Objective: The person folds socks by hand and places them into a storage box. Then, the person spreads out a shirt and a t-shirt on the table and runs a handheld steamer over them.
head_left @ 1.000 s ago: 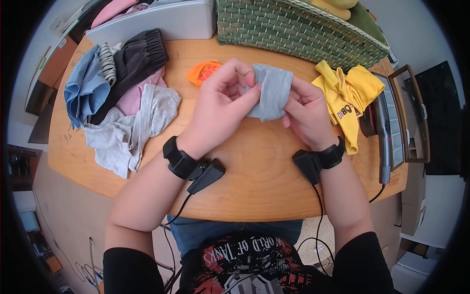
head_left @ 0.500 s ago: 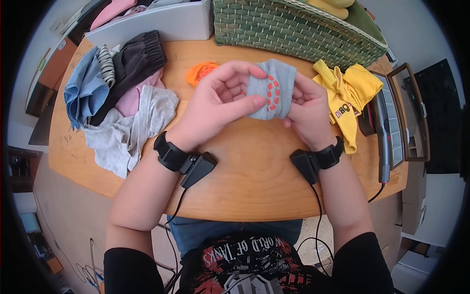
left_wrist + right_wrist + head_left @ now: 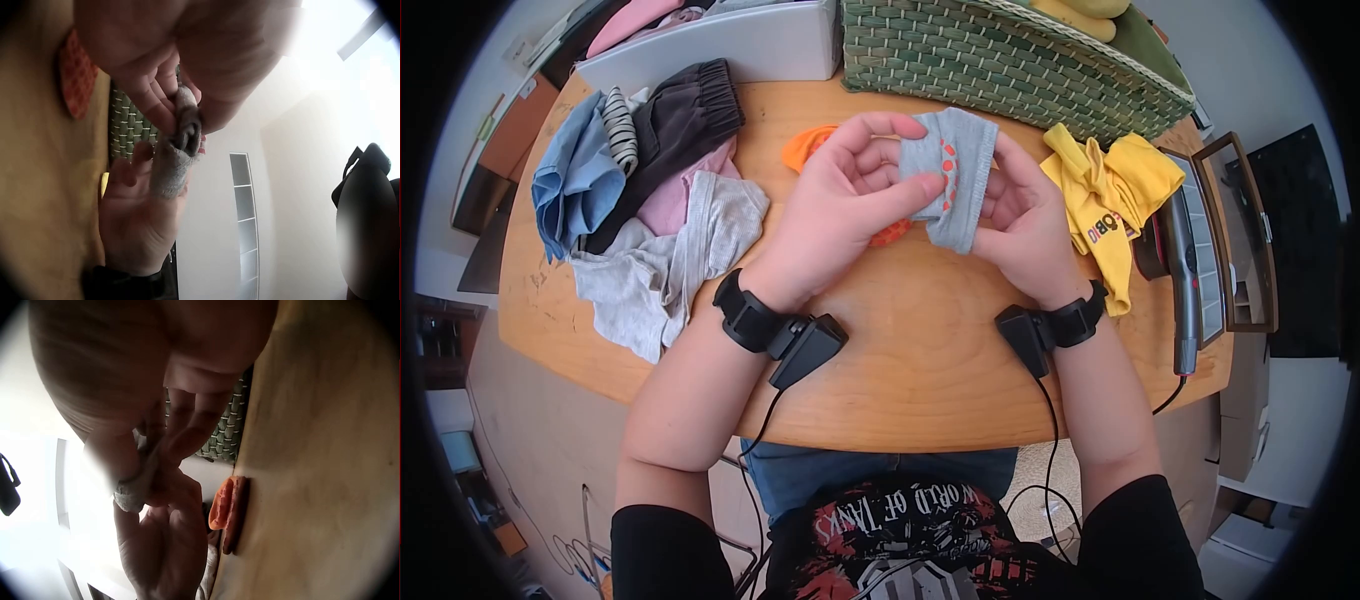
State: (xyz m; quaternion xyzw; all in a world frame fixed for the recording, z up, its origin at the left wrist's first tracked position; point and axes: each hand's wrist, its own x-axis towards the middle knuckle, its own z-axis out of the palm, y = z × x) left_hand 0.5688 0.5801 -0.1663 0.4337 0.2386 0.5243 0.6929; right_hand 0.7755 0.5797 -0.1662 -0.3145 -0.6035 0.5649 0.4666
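One high view, two close and tilted

The head view looks forward and steeply down, wide enough to take in the bench (image 3: 920, 370) and, at six o'clock, the person's black shirt (image 3: 990, 520). The left wrist view peers from very near past the left fingers (image 3: 890, 203), rolled so the bench stands at nine o'clock. The right wrist view, equally near the right fingers (image 3: 1022, 165), rolls oppositely, bench at three. All share the grey cloth (image 3: 972, 180) and the green basket (image 3: 1020, 75), at one o'clock from the head.
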